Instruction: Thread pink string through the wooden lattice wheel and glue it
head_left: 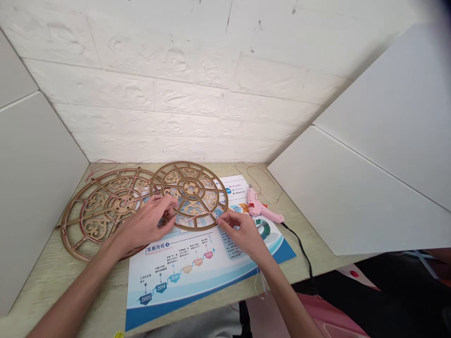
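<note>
A thin pale wire (pixel 197 217) runs between my two hands across the lower rim of a round bronze-coloured scrollwork frame (pixel 191 188). My left hand (pixel 154 219) is closed on the wire at the frame's lower left, its fingertips partly hidden. At the lower right of the rim, my right hand (pixel 243 231) pinches the same wire between thumb and finger. A larger round scrollwork frame (pixel 88 188) lies to the left, partly under the smaller one and behind my left forearm. Pinkish wire follows its inner ring.
Under the frames lies a printed poster (pixel 169 310) on the pale green table (pixel 102 286). A pink glue gun (pixel 262 210) with a black cord (pixel 303 249) rests at right. Loose wire (pixel 276 199) curls behind it. White panels and a white brick wall (pixel 186 103) enclose the table.
</note>
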Tool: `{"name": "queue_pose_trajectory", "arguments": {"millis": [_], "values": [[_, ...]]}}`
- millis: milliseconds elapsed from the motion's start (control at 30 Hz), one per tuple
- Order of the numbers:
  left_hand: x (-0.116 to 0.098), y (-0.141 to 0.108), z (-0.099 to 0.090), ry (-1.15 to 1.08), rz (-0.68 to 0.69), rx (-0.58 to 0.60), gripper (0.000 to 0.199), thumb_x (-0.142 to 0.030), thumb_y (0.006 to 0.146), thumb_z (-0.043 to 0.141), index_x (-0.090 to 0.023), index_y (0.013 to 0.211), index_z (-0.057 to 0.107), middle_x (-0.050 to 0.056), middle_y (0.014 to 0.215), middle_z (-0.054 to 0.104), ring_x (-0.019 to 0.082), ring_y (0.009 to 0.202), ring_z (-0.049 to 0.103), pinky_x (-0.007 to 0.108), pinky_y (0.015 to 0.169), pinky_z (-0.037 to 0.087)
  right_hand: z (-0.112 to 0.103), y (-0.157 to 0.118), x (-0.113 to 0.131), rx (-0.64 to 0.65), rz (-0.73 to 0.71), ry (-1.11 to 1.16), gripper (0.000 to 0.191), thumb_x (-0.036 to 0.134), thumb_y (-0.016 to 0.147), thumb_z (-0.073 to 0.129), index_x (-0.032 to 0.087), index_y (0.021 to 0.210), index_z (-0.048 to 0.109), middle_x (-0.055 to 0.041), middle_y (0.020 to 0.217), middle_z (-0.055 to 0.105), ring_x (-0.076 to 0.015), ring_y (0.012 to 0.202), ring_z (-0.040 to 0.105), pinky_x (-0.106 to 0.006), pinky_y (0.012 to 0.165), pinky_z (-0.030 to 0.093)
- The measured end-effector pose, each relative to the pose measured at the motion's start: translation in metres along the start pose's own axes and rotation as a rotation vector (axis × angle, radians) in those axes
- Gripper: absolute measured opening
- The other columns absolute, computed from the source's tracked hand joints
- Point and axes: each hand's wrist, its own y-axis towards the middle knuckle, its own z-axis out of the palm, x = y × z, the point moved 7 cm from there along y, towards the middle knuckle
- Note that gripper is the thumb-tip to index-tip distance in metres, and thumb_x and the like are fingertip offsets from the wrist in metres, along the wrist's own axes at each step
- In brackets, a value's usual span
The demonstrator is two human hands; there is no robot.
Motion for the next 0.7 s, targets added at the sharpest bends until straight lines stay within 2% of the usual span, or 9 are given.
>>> {"name": "queue_pose_trajectory", "arguments": {"millis": [133, 267, 367, 500, 700], "values": [[0.0033, -0.0003, 0.0033, -0.008, -0.024, 0.018, 0.017, -0.027, 0.094, 0.042, -0.022, 0.110, 0.045, 0.001, 0.086, 0.065, 0.023, 0.094, 0.060, 0.038, 0.087, 0.045, 0.0027, 0.0015, -0.0050, 0.023, 0.041, 0.070, 0.033, 0.051, 0.080, 0.064, 0.019, 0.074, 0.066, -0.0045, 0.066, 0.068, -0.0168, 0.059, 0.058, -0.029, 0.055, 0.046], [0.0069, -0.0010, 0.0048, -0.029, -0.054, 0.014, 0.020, -0.031, 0.095, 0.043, -0.022, 0.113, 0.046, 0.003, 0.087, 0.065, 0.026, 0.102, 0.056, 0.038, 0.087, 0.045, 0.0046, 0.0013, -0.0072, 0.064, 0.077, 0.151, 0.040, 0.059, 0.078, 0.066, 0.020, 0.076, 0.060, -0.0020, 0.061, 0.063, -0.0139, 0.049, 0.051, -0.025, 0.042, 0.039], [0.0067, -0.0009, 0.0055, -0.038, -0.053, 0.028, 0.020, -0.031, 0.094, 0.043, -0.022, 0.112, 0.046, 0.002, 0.086, 0.063, 0.025, 0.098, 0.056, 0.038, 0.088, 0.044, 0.0037, 0.0005, -0.0064, 0.075, 0.084, 0.189, 0.046, 0.066, 0.076, 0.067, 0.020, 0.076, 0.062, -0.0014, 0.061, 0.060, -0.0126, 0.046, 0.048, -0.025, 0.039, 0.035], [0.0071, -0.0004, 0.0045, -0.042, -0.073, 0.027, 0.020, -0.030, 0.093, 0.043, -0.022, 0.111, 0.046, 0.003, 0.087, 0.063, 0.024, 0.096, 0.056, 0.037, 0.085, 0.045, 0.0013, -0.0016, -0.0056, 0.026, 0.068, 0.195, 0.046, 0.065, 0.077, 0.068, 0.019, 0.074, 0.064, -0.0017, 0.063, 0.059, -0.0125, 0.048, 0.047, -0.025, 0.040, 0.035], [0.0086, -0.0005, 0.0043, -0.053, -0.083, 0.024, 0.022, -0.033, 0.095, 0.043, -0.022, 0.113, 0.046, 0.003, 0.089, 0.063, 0.024, 0.098, 0.055, 0.037, 0.087, 0.045, 0.0003, -0.0073, -0.0106, -0.095, 0.049, 0.188, 0.038, 0.057, 0.077, 0.070, 0.019, 0.075, 0.069, -0.0051, 0.073, 0.066, -0.0162, 0.061, 0.054, -0.026, 0.048, 0.039]]}}
